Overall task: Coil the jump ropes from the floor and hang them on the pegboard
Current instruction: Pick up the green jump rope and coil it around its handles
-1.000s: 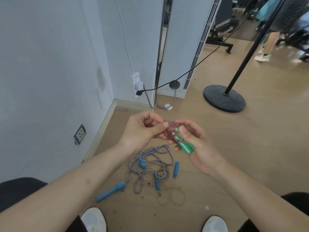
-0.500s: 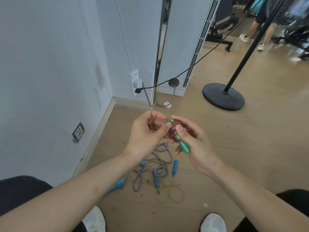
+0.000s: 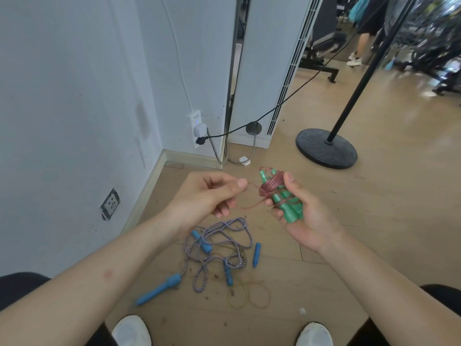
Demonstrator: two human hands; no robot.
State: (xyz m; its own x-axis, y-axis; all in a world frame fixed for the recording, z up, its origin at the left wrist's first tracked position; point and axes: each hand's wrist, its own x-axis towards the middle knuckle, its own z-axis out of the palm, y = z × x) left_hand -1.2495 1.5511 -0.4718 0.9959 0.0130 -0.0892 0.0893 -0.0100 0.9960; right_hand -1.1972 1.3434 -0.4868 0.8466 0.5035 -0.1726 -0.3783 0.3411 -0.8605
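wound red rope [image 3: 270, 187] in right hand [image 3: 309, 221]

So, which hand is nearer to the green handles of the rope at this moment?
The right. The right hand grips the green handles directly, with the red cord wound round them. The left hand is apart, to their left, pinching the cord's loose end.
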